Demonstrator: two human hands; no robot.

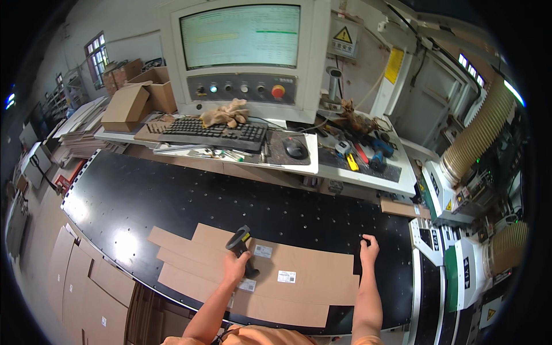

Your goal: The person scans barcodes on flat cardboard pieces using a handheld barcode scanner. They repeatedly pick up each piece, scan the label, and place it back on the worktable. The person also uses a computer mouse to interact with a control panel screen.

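Brown cardboard in the form of a flat, stepped sheet lies on a black worktable dotted with small holes, right in front of the person; white printed labels are stuck to its face, one near the middle and others to the left of it, close to the left hand; that hand is closed around a dark handheld scanner with a yellow patch, the fingers wrapped about its body and the wider end tipped toward the far side of the table; the left forearm rises from the lower edge and slants up and to the right, passing over the sheet's near left part; the right forearm stands nearly upright at the sheet's right end, and the right hand is over the black surface just beyond the cardboard's far right corner; its fingers are bent inward, with a small dark patch at their tips, and I cannot tell whether they hold anything or touch the table; past the table, a shelf carries a black keyboard with pale work gloves on it, and a black mouse to its right; above them a lit monitor is set over a panel with a red button.
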